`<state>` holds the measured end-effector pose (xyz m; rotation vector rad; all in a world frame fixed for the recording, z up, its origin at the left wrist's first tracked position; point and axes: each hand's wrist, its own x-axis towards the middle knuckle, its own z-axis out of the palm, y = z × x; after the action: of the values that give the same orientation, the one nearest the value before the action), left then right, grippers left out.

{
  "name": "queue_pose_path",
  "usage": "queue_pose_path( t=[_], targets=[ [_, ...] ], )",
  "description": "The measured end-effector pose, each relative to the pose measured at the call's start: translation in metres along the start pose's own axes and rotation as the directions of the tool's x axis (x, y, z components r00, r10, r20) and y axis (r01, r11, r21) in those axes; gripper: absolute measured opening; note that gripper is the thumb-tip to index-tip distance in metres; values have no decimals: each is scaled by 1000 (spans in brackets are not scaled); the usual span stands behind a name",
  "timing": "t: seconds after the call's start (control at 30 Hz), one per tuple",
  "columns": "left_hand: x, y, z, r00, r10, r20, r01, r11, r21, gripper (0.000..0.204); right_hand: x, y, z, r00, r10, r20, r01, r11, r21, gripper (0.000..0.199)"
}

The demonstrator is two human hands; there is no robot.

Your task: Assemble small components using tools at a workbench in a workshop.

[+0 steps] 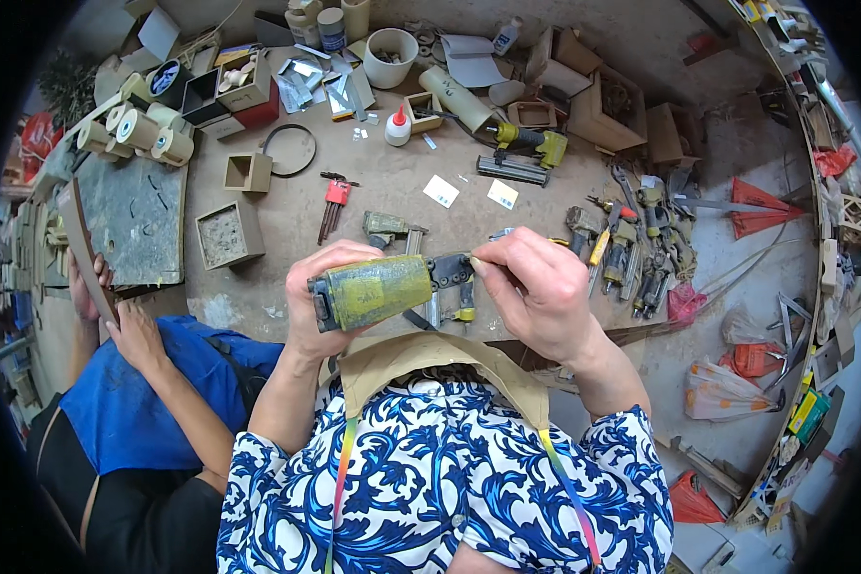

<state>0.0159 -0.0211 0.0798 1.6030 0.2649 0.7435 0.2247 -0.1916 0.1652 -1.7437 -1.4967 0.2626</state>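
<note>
A worn green nail gun (373, 292) is held up over the bench edge in front of my chest. My left hand (306, 301) is wrapped round its body from the left side. At the tool's dark metal nose (450, 271), which has several screw holes, my right hand (540, 287) is closed in a pinch. Whatever lies between those fingertips is too small to make out. Behind the held tool, partly covered by it, another nail gun (383, 225) rests on the bench. A red-holdered hex key set (337, 193) lies farther back to the left.
More nail guns (631, 249) are heaped at the right bench edge, and one (540, 145) lies farther back. A white glue bottle with red cap (398, 129) stands near small wooden boxes (230, 234). At left, a co-worker in a blue apron (153, 402) holds a brown strip (88, 253).
</note>
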Motion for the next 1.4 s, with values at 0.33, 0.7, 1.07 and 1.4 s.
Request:
queue_pose_path(
  t=[0.33, 0.7, 1.07, 1.4],
  targets=[
    [9, 1, -8, 979, -125, 159, 135, 989, -56, 46, 1, 38, -5, 956, -268, 119, 261, 963, 66, 21],
    [31, 7, 2, 870, -431, 239, 471, 870, -148, 53, -2, 45, 2, 953, -227, 202, 238, 971, -33, 11],
    [59, -26, -37, 652, -422, 630, 647, 743, -171, 77, 19, 29, 1, 746, -579, 329, 580, 808, 107, 9],
    [84, -50, -32, 649, -30, 761, 692, 438, -573, 82, 98, 6, -2, 637, -771, 22, 671, 568, 477, 12]
  ],
)
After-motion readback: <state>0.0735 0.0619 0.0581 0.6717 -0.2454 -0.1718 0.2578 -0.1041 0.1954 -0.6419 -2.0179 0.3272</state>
